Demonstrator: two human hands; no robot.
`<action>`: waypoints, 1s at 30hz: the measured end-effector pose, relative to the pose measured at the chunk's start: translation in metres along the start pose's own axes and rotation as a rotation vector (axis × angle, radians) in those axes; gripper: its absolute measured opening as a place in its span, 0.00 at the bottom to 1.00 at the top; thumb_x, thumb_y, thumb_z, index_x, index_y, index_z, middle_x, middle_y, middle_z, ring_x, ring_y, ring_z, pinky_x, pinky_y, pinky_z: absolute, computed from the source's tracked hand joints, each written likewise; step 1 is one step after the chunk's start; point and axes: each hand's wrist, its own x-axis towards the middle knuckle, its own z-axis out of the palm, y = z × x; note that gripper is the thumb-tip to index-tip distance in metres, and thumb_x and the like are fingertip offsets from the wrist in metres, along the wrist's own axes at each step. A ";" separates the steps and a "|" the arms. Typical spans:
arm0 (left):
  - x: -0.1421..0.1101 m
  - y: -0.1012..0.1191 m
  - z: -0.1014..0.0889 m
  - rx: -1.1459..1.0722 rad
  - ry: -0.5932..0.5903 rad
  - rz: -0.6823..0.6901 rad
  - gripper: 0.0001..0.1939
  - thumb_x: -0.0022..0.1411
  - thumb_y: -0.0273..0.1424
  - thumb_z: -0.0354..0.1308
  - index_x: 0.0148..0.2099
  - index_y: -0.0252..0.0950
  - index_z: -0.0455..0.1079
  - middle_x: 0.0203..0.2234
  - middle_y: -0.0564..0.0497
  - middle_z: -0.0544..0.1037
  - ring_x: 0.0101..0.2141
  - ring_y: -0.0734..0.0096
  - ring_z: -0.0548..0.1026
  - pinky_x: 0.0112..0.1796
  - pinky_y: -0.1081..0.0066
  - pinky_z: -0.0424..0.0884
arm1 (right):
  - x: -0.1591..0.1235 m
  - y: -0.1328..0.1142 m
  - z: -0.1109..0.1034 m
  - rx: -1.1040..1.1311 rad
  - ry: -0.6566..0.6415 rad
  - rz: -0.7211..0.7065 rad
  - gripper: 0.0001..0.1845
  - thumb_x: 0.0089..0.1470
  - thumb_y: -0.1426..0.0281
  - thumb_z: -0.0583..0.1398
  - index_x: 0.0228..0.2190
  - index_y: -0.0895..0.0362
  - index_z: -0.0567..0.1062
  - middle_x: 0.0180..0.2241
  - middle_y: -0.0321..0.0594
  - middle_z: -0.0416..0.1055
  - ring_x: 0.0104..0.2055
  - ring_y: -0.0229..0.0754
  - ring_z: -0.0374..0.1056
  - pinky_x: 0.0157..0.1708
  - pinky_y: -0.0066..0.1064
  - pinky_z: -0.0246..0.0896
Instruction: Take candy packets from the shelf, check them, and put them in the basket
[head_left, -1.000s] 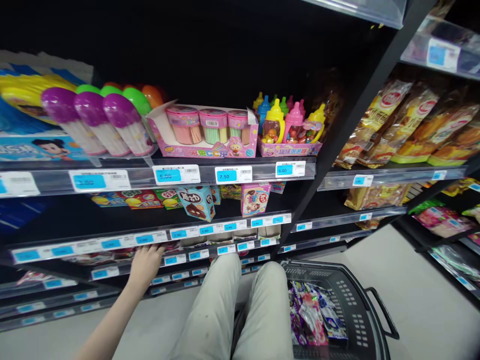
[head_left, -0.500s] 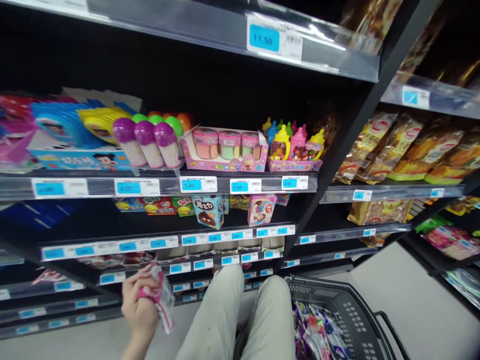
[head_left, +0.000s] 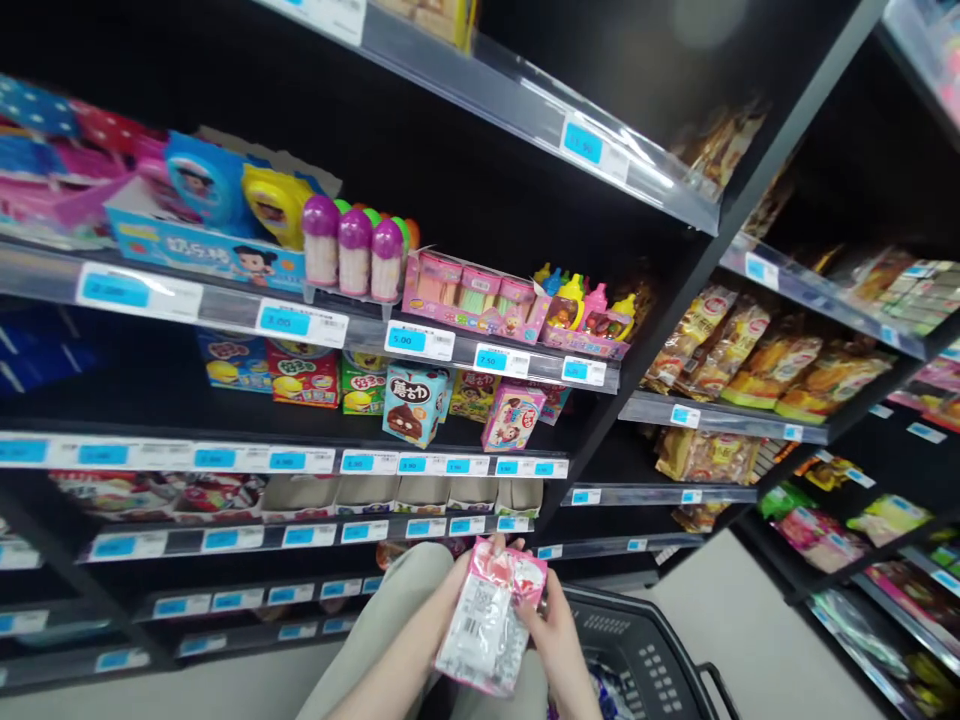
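A pink and silver snack packet [head_left: 480,625], with a barcode and small print on the side facing me, is held over my lap. My left hand [head_left: 454,584] grips its left side and top edge, most of the fingers hidden behind it. On the right edge my right hand [head_left: 553,625] holds it too, the thumb pressed on the front. Just right of my knees stands a dark shopping basket [head_left: 630,640], partly covered by my right arm, with shiny packets inside.
Shelves fill the view ahead. A blue chocolate snack box [head_left: 409,405] and a pink box [head_left: 514,417] stand on a middle shelf. Above them sit a pink carton of jars [head_left: 476,300] and purple-topped tubes [head_left: 354,245]. Bagged bread [head_left: 724,345] lies further right.
The packet has moved from the lower left to above my lap, its printed side now facing me. My right hand has come into view and holds it too. The view has tilted.
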 end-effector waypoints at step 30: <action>-0.003 -0.027 -0.127 0.554 -0.004 0.441 0.35 0.47 0.25 0.56 0.56 0.40 0.48 0.32 0.49 0.70 0.23 0.71 0.71 0.22 0.70 0.68 | 0.035 0.125 -0.025 0.128 0.118 0.030 0.20 0.39 0.69 0.64 0.39 0.55 0.73 0.45 0.44 0.69 0.47 0.52 0.64 0.43 0.39 0.62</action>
